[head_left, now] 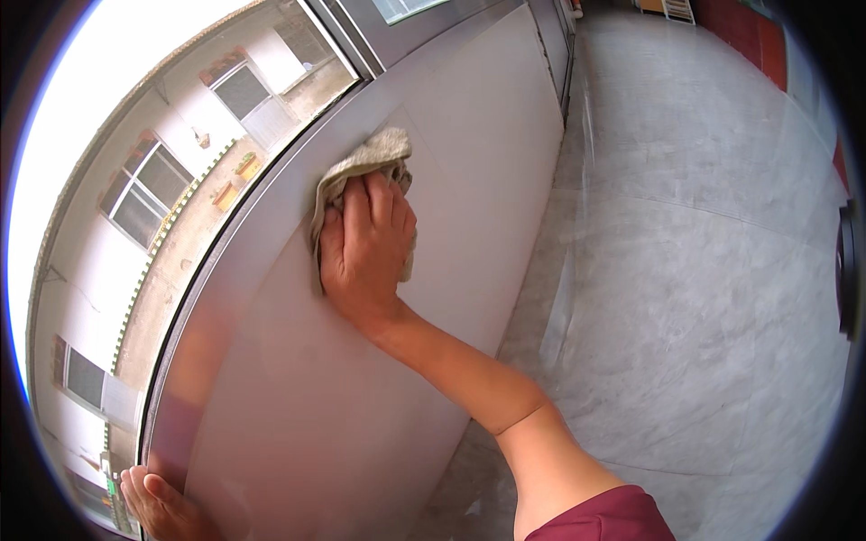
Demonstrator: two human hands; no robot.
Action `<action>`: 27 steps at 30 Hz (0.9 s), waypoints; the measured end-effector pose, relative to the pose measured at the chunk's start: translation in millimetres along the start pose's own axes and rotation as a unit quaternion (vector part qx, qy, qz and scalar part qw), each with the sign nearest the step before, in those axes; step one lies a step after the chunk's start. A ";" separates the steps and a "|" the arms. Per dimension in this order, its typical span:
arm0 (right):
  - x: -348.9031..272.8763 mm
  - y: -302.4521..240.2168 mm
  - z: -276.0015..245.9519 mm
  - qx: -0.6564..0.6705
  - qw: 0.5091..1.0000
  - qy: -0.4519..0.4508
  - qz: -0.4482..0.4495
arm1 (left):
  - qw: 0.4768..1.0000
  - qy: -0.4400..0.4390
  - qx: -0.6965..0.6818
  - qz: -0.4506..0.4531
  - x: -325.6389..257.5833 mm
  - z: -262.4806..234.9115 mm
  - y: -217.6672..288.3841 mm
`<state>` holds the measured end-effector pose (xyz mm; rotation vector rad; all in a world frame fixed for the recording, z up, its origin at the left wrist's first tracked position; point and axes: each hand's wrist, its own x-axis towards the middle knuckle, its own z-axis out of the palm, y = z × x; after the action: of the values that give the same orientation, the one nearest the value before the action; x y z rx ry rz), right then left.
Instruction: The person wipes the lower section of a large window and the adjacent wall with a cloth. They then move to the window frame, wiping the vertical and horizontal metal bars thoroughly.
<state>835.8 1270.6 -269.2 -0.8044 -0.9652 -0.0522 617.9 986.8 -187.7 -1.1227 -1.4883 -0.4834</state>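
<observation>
My right hand point(368, 248) presses a crumpled beige cloth point(365, 153) against the upper part of a smooth whitish wall panel point(469, 171). Its fingers are bent into the cloth, which sticks out above and to both sides of the hand. At the lower left, my left hand point(161, 505) rests over the dark metal window edge point(194, 298), fingertips on the outer side and thumb apart. It holds no loose thing that I can see. Part of the left palm and the wrist are cut off by the frame's lower rim.
Beyond the window stands a white building point(86, 261) with several windows, and flowerpots point(225, 194) line a ledge. A grey smooth floor point(667, 270) runs along the panel on the right. A red wall band point(744, 36) and a dark rounded object point(846, 270) are at the far right.
</observation>
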 end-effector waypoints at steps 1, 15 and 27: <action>-7.6 -8.7 -3.8 0.000 1.000 -0.002 -0.021 | 1.000 -0.003 0.009 0.003 2.5 0.0 0.9; -155.7 -137.1 -55.6 0.254 0.858 -0.211 -0.394 | 0.995 -0.082 -0.048 -0.029 7.7 -21.2 11.7; -70.0 -107.8 -24.2 0.239 0.860 -0.139 -0.429 | 0.995 -0.093 -0.042 -0.005 5.1 -27.0 3.3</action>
<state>770.7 1157.1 -265.9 0.1327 -1.4816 -0.4613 635.5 968.3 -176.9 -1.2548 -1.6476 -0.4614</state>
